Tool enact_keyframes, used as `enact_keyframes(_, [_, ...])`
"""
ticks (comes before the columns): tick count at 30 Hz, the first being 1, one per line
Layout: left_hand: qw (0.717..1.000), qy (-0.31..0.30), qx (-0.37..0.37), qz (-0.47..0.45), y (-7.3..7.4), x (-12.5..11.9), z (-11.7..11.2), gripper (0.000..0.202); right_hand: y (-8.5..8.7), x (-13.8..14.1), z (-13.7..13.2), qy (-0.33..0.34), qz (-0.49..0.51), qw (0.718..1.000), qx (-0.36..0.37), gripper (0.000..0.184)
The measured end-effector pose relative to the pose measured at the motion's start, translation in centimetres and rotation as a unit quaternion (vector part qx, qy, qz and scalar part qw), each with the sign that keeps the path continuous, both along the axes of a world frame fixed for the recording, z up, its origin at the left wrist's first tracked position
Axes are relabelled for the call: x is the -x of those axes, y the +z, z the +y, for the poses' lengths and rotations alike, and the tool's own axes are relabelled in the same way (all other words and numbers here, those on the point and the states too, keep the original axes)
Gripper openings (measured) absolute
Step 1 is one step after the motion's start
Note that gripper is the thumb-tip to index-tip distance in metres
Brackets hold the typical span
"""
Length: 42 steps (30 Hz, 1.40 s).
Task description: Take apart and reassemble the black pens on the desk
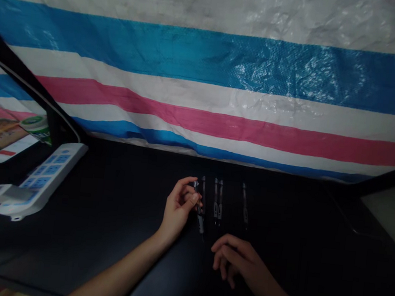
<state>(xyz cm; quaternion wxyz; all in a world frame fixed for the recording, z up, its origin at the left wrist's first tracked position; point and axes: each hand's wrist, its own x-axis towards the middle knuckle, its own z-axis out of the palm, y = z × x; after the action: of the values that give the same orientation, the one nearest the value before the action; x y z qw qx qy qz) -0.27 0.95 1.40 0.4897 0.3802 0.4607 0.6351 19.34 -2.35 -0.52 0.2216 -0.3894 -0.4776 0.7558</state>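
Observation:
Several dark pens lie side by side on a black table [113,214], running away from me. My left hand [179,205] pinches the leftmost pen [199,219] between thumb and fingers, near its upper end. Two more pens [217,202] lie just to the right, and a single pen [245,205] lies further right. My right hand [237,260] rests flat on the table below the pens, fingers loosely spread and holding nothing.
A white power strip with blue sockets [42,179] lies at the left. A striped blue, white and pink tarp [226,75] hangs behind the table. At the far left a dark slanted panel [22,73] borders papers and a green-labelled container [37,124].

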Motion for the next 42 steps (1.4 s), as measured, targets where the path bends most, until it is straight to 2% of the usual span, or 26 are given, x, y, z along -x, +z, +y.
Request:
enact_keyframes(6, [1.0, -0.009, -0.005, -0.01, -0.1, 0.0, 0.1, 0.048, 0.0, 0.0, 0.0, 0.0, 0.0, 1.0, -0.001, 0.039])
enact_keyframes(11, [1.0, -0.001, -0.006, -0.003, -0.1, 0.2, 0.3, 0.039, 0.3, 0.1, 0.1, -0.001, -0.007, 1.0, -0.003, 0.038])
enact_keyframes(17, [1.0, 0.01, 0.005, 0.029, -0.1, 0.5, 0.5, 0.044, 0.2, 0.1, 0.1, 0.0, -0.011, 1.0, -0.002, 0.04])
enact_keyframes(22, [0.991, 0.042, -0.023, 0.122, -0.7, 1.2, 1.3, 0.037, 0.5, 0.2, 0.2, 0.003, -0.012, 1.0, 0.001, 0.041])
enact_keyframes(28, [0.97, 0.064, -0.02, 0.233, -1.9, 2.4, 2.6, 0.056, 0.3, 0.1, 0.3, 0.008, -0.01, 1.0, 0.002, 0.043])
enact_keyframes(31, [0.964, 0.04, -0.02, 0.264, -2.2, 2.4, 2.7, 0.056, 0.2, 0.1, 0.3, 0.007, -0.007, 1.0, 0.002, 0.043])
enact_keyframes(36, [0.961, 0.0, -0.014, 0.277, -2.4, 2.0, 2.1, 0.043, 0.0, 0.0, 0.4, 0.008, -0.005, 1.0, 0.001, 0.043])
enact_keyframes(42, [0.95, -0.052, -0.011, 0.309, -2.0, 1.4, 1.4, 0.036, 0.2, 0.0, 0.5, 0.008, -0.011, 1.0, -0.003, 0.042])
